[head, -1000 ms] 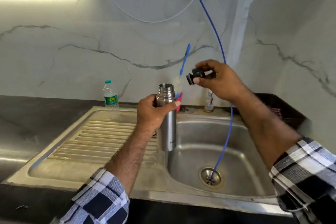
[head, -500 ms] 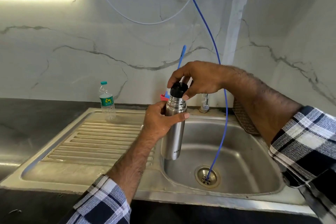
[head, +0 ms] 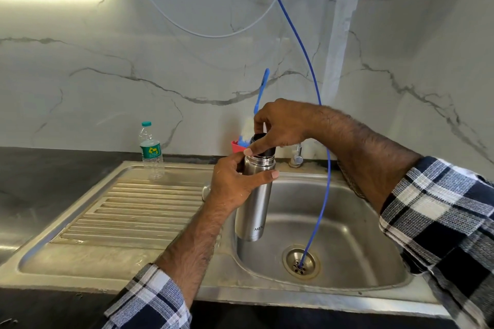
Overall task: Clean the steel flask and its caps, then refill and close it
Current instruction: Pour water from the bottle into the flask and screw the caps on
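Marble wall behind a steel sink (head: 347,222). Above the sink, the left hand (head: 235,181) grips the steel flask (head: 254,205) (upright); the right hand (head: 280,125) pinches the black cap (head: 263,148) atop it.

A brushed silver steel flask (head: 254,211) is gleaming beneath a glossy black inner cap (head: 263,145), over a dull grey steel sink (head: 374,248) streaked tan across its ribbed drainboard (head: 133,211). Navy, white and grey checked sleeves (head: 441,222) are framing the scene. A bright blue hose (head: 318,195) is trailing down a white marble wall (head: 107,75) veined in grey. A clear plastic bottle (head: 151,151) is showing a teal cap and green label, on a black tabletop (head: 53,163); a red holder (head: 236,145) is carrying a blue-handled brush (head: 262,88).
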